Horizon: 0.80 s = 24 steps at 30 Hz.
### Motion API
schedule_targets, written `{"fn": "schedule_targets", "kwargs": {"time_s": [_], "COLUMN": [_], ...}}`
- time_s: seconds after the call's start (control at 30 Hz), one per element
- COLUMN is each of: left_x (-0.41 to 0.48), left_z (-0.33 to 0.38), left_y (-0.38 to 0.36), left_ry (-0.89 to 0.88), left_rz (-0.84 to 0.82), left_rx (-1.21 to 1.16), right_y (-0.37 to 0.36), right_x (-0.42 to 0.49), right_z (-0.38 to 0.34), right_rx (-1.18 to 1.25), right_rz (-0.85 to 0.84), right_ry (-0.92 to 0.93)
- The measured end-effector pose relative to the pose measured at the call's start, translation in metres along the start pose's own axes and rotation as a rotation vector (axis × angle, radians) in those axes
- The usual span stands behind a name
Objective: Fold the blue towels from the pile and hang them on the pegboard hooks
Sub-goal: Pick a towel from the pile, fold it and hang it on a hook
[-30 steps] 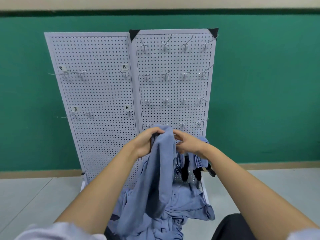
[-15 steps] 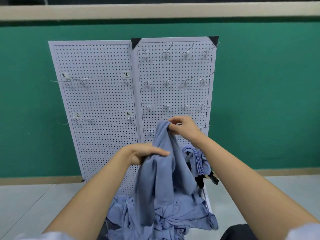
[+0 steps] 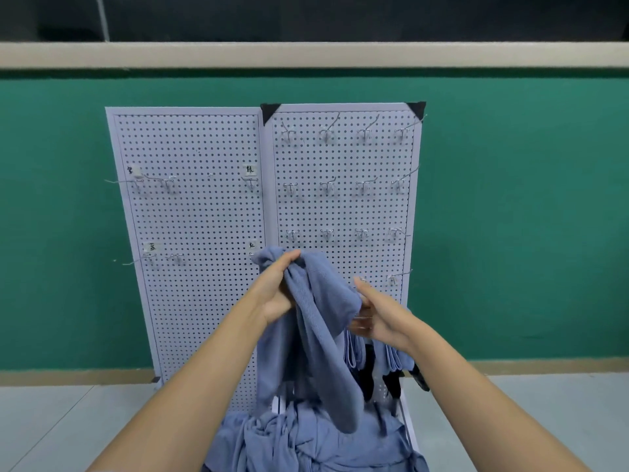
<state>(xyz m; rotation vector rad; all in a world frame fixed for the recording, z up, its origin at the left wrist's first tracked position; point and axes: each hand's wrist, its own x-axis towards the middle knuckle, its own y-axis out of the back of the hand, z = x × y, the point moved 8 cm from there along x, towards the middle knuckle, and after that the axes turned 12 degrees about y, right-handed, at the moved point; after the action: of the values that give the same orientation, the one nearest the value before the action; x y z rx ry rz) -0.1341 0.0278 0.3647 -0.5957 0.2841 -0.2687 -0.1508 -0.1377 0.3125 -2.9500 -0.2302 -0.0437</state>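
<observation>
Holds one blue towel (image 3: 316,321) up in front of the pegboard (image 3: 190,216), above the pile (image 3: 306,441) of blue cloth at the bottom of the view. Grips the bunched top of it with the left hand (image 3: 275,291), the higher of the two, forearm stretched forward and upward, fingers (image 3: 286,262) curled tight round the fabric. Lets the rest hang in a long loose drape, its lower end down at the pile.

Reaches in from the right with the right hand (image 3: 381,318), lower than the left and just beside the drape, palm turned toward the cloth. Lays the thumb along the top of a fold and keeps the fingers (image 3: 359,323) fairly straight beneath it. Hides the fingertips behind the fabric, so cannot tell whether clamped on the fold or only touching it.

Faces two white perforated panels standing side by side against a green wall (image 3: 510,216), with rows of metal hooks (image 3: 328,131) and small paper labels (image 3: 250,169) on the left panel. Shows folded towels (image 3: 394,357) already hanging low on the right panel, just behind the right wrist. Stands on a pale grey floor (image 3: 51,424).
</observation>
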Motion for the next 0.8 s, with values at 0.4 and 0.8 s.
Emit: {"fn": "schedule_targets", "kwargs": {"time_s": [0.4, 0.8], "left_x": [0.008, 0.001], "left_z": [0.036, 0.07], "left_y": [0.047, 0.084], "left_ry": [-0.056, -0.107], "left_rz": [0.236, 0.297], "left_rx": [-0.015, 0.066], "right_y": [0.017, 0.049], "right_x": [0.041, 0.054], "right_z": [-0.085, -0.105], "right_rx": [0.004, -0.123], "right_rz": [0.182, 0.132], "right_ry": [0.321, 0.297]}}
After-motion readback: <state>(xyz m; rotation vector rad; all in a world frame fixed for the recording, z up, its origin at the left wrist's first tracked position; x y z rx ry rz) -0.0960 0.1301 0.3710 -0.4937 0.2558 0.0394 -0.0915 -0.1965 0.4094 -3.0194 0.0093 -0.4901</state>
